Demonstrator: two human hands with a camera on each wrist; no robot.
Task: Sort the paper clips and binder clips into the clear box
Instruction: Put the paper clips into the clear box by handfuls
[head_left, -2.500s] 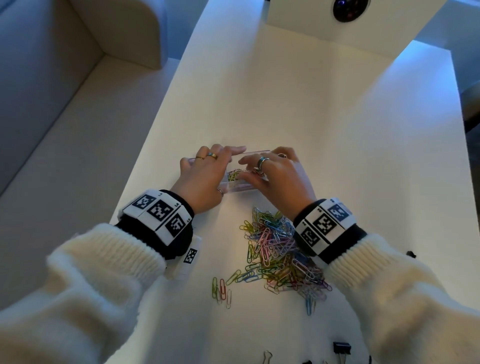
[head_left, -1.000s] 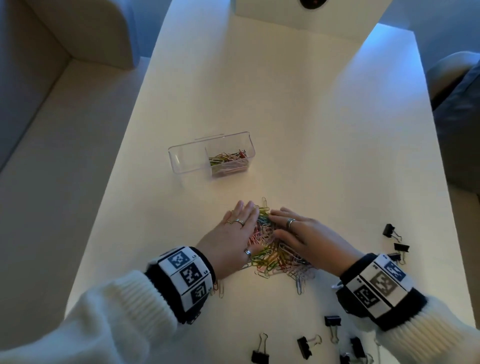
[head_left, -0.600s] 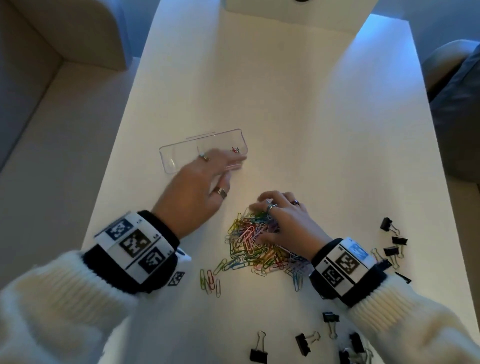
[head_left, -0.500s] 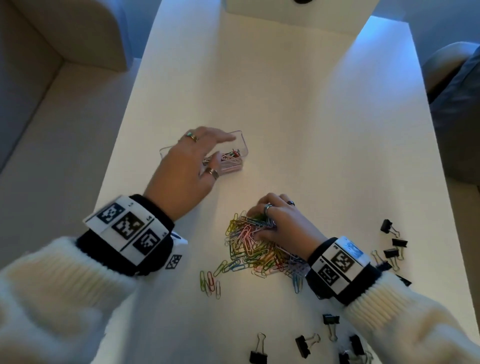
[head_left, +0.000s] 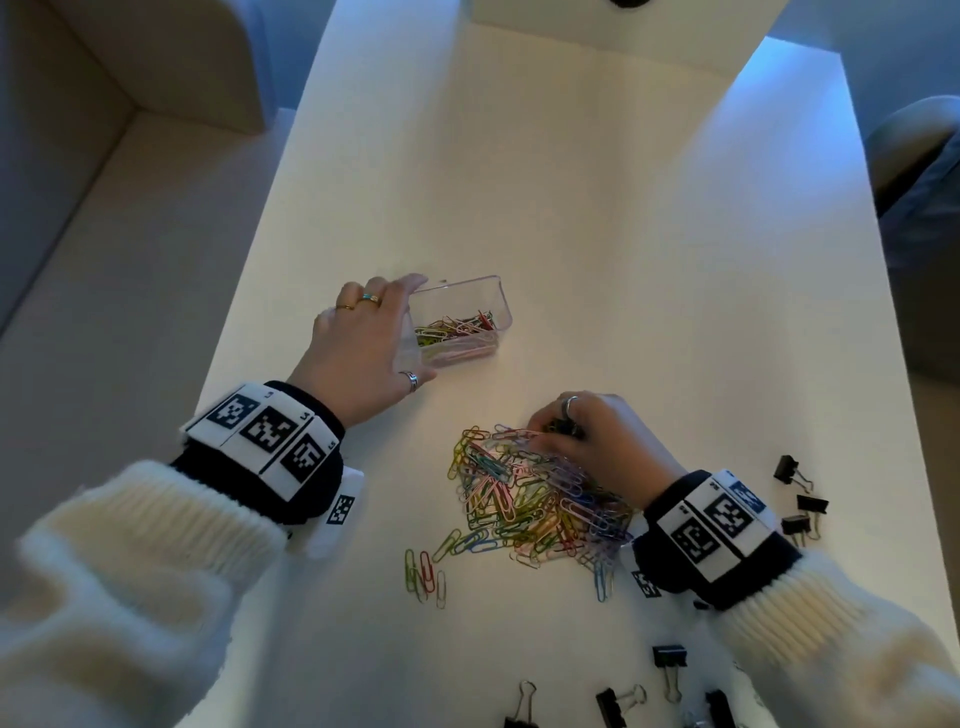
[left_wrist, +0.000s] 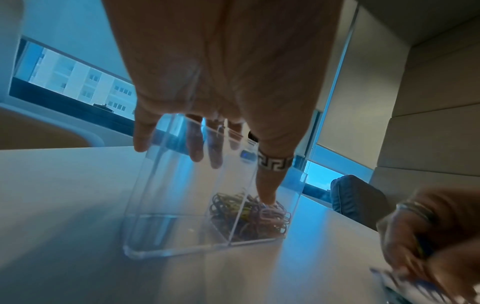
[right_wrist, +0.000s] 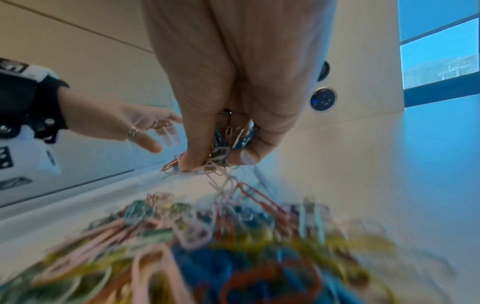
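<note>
Toward the tabletop (head_left: 571, 208) left edge, clear box (head_left: 501, 312), paper clips (head_left: 454, 330) in its right compartment, left hand (head_left: 363, 338) gripping it, right hand (head_left: 602, 441) pinching clips off the pile (head_left: 524, 504), binder clips (head_left: 802, 501) by the right edge.

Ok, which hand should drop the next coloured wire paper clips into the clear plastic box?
Right. The right hand pinches a bunch of coloured wire paper clips at the pile, while the left hand grips the clear plastic box, probably steadying it.

Clear box (head_left: 503, 306): glossy transparent plastic. Paper clips (head_left: 524, 499): smooth colour-coated wire. Binder clips (head_left: 669, 656): black bodies, bright metal wire handles. Table (head_left: 571, 182): smooth, matt. My sleeves (head_left: 156, 545): fuzzy ribbed knit.
</note>
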